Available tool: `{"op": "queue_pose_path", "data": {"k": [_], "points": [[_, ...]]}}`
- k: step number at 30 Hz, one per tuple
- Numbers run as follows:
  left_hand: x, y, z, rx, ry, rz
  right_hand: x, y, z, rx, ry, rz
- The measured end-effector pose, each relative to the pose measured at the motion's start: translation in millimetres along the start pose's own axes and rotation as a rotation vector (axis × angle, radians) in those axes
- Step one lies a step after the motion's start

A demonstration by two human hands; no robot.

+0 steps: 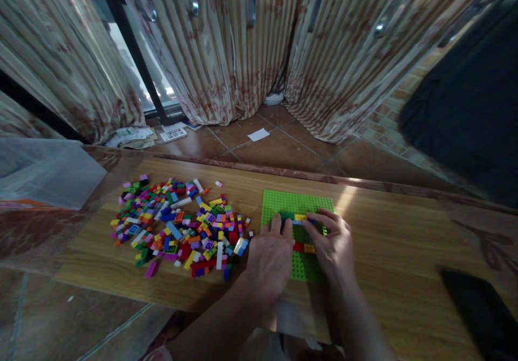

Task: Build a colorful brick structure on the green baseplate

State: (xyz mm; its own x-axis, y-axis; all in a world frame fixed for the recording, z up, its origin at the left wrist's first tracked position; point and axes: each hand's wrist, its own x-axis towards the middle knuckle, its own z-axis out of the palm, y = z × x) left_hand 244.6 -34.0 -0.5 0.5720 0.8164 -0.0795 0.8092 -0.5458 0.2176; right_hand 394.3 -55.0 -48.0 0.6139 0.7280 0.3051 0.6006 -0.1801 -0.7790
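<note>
A bright lime-green, studded plastic baseplate lies flat on the pale brown, wood-grained desk, a little right of the view's middle; with its centre as the clock's hub and twelve o'clock pointing away from the person, a row of small plastic bricks in dark green, yellow and blue sits towards twelve, while a red plastic brick and an orange-yellow plastic brick lie just beside each other towards five.

Both hands are at the row; the left hand comes in from seven o'clock, fingers close together, their tips at the row's left end; the right hand comes in from four, thumb and forefinger narrowly apart at the right end; whether either grips a brick cannot be told.

At nine o'clock spreads a loose heap of multicoloured plastic bricks; a translucent plastic bin stands beyond it at ten; a black, flat, rectangular object lies at four; past the desk, a white paper sheet lies on the brown tiled floor at eleven, and striped, floral curtains hang at twelve.
</note>
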Motion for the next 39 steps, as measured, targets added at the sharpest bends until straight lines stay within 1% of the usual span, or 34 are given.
{"op": "queue_pose_path", "data": {"k": [5,12,16,19,22,24,27,30,31,32,33,34,35,36,37,39], "points": [[1,7,-3.7,0.066,-0.024,-0.005,1,-2,3,-0.024,0.012,0.026],[1,13,0.8,0.114,-0.013,0.026,1,2,6,-0.038,0.022,-0.014],[-3,11,12.0,0.050,0.028,-0.009,-1,3,2,-0.016,-0.012,-0.018],[-6,8,15.9,-0.088,0.093,-0.030,-3,4,-3,0.122,-0.003,0.045],[-6,-2,7.2,-0.292,0.192,-0.058,-1,3,-8,0.228,0.093,0.170],[-3,-13,-3.9,-0.443,0.314,-0.084,1,-1,-12,0.231,0.174,0.221],[2,-35,-21.3,-0.698,0.514,-0.136,1,-14,-20,0.207,0.282,0.200],[7,-62,-35.6,-1.045,0.716,-0.301,-7,-33,-23,0.214,0.314,0.112],[8,-71,-40.0,-1.163,0.778,-0.346,-12,-40,-22,0.233,0.299,0.094],[8,-81,-44.3,-1.290,0.867,-0.388,-19,-48,-20,0.249,0.275,0.077],[7,-90,-48.6,-1.419,0.913,-0.407,-26,-55,-17,0.257,0.236,0.054],[5,-100,-52.7,-1.524,0.940,-0.423,-34,-62,-13,0.250,0.172,0.016],[3,-109,-56.5,-1.609,0.960,-0.446,-42,-69,-8,0.227,0.095,-0.053],[0,-116,-59.8,-1.677,0.971,-0.466,-50,-76,-3,0.203,-0.025,-0.141],[-4,-123,-62.3,-1.725,0.977,-0.489,-57,-82,2,0.192,-0.128,-0.237],[-9,-132,-65.2,-1.786,0.973,-0.528,-70,-91,14,0.173,-0.286,-0.368]]}}
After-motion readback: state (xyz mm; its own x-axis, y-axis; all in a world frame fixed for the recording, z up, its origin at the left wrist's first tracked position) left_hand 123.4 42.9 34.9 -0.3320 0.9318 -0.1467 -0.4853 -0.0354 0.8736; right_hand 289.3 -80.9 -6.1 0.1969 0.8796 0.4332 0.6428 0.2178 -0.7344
